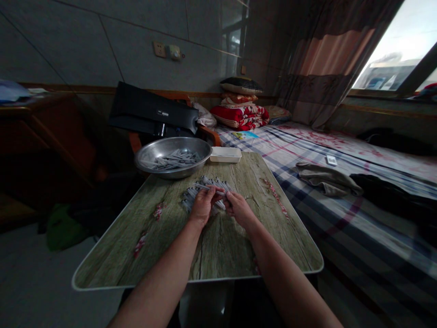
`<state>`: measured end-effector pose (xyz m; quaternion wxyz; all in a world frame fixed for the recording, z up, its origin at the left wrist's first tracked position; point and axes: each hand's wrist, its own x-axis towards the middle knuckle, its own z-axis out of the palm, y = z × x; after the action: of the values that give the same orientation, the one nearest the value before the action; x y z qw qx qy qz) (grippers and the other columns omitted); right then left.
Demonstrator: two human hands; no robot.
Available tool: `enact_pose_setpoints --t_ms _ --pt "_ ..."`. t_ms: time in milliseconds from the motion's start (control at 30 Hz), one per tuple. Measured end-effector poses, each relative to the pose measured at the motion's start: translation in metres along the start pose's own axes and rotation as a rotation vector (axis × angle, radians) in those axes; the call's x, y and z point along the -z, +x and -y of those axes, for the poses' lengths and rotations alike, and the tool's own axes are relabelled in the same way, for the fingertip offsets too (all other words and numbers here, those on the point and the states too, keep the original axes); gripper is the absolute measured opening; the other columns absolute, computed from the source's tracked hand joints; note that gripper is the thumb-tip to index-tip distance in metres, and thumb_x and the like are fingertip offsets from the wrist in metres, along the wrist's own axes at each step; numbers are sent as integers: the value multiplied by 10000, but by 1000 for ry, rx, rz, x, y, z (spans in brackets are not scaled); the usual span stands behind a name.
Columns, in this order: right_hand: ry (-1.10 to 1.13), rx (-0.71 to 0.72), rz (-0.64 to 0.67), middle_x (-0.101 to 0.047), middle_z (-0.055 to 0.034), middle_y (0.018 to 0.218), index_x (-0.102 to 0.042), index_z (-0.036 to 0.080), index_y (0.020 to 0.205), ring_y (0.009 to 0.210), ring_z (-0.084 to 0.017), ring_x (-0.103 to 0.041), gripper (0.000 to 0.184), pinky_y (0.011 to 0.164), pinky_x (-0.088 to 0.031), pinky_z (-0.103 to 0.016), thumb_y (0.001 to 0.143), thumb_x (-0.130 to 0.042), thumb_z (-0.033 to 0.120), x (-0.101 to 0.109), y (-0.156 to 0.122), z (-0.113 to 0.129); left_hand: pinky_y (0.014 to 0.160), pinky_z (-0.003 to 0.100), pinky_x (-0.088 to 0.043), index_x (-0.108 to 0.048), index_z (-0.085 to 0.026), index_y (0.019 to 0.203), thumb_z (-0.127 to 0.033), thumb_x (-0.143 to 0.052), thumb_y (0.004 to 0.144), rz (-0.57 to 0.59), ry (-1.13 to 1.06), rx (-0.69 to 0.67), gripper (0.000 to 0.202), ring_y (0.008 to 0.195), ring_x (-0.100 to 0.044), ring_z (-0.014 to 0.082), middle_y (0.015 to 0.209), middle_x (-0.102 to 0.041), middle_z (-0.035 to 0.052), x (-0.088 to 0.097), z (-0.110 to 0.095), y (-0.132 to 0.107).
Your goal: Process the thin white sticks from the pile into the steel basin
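My left hand (pixel 202 206) and my right hand (pixel 239 208) meet over the middle of the wood-patterned table (pixel 232 250). Between them lies a slim, pale pen (pixel 214 190), its left end pinched in the left fingers and its right end in the right fingers. Behind and beneath the hands, a pile of similar translucent pens with dark ends (pixel 191 195) rests on the tabletop, partly hidden by the hands. A wide metal basin (pixel 172 172) at the table's far left corner holds many more of them.
To the right of the basin, a white plastic tray (pixel 225 158) stands at the table's far edge. A bed with a plaid sheet (pixel 290 182) runs along the right side. Behind the basin, a black case-like object (pixel 153 111) leans on a wooden chair.
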<state>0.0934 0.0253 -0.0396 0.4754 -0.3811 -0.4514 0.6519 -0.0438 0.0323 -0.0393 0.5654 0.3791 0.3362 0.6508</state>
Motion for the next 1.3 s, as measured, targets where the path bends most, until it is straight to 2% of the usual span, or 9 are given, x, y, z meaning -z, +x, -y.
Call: enact_pose_setpoints --t_ms 267,433,533,733,867,1000,1133,1200,1300 --pt "62 88 -48 -438 108 551 -452 234 797 398 -52 -302 421 377 -184 -190 702 -769 494 -4 3 -4 678 298 -565 -694 -178 782 -634 -795 696 -60 30 -34 475 734 -706 186 845 -758 66 1 -3 2" --pt "276 -30 6 -495 112 598 -449 246 870 397 -45 -284 412 374 -121 -170 597 -757 256 0 -1 2 649 262 -548 -693 -165 793 -667 -723 755 -77 54 -47 505 699 -687 158 824 -745 61 4 -3 3" --pt "317 -139 78 -543 75 646 -492 221 864 411 -44 -302 361 375 -108 -175 628 -748 318 1 -3 7 637 267 -544 -681 -169 803 -669 -709 768 -57 81 -41 502 682 -688 165 810 -744 60 4 -2 1" --pt "142 -153 160 -408 100 523 -501 194 770 395 -30 -236 402 383 -110 -183 714 -799 458 4 -5 6 626 286 -551 -664 -172 905 -620 -732 757 -119 -51 -18 477 739 -733 208 797 -751 65 2 -8 0" --pt "107 -229 260 -374 120 489 -475 215 791 377 -37 -205 417 376 -103 -184 724 -796 473 12 -6 8 664 321 -573 -641 -189 926 -596 -714 767 -210 -154 -135 444 719 -734 203 874 -760 64 8 -13 7" --pt "103 -221 202 -362 129 483 -441 226 781 365 -37 -195 437 365 -89 -188 706 -802 462 17 -4 9 684 319 -575 -614 -202 934 -571 -700 779 -346 -208 -279 409 696 -724 178 869 -745 36 18 -14 14" --pt "118 -175 91 -344 131 471 -395 235 747 356 -35 -182 460 361 -85 -195 714 -788 469 19 -1 8 668 316 -571 -602 -206 935 -553 -700 767 -424 -232 -308 398 670 -708 172 838 -730 24 22 -14 16" --pt "151 -125 42 -350 130 478 -379 239 757 357 -35 -184 464 364 -89 -192 735 -777 476 17 0 8 651 305 -567 -607 -200 911 -513 -718 748 -402 -221 -283 370 613 -667 140 818 -718 16 20 -14 15" --pt "188 -56 40 -368 132 488 -400 243 804 358 -40 -195 458 364 -95 -189 746 -774 500 11 -1 7 539 230 -503 -634 -183 878 -404 -774 695 -228 -155 -138 319 457 -488 57 712 -655 -26 10 -14 9"
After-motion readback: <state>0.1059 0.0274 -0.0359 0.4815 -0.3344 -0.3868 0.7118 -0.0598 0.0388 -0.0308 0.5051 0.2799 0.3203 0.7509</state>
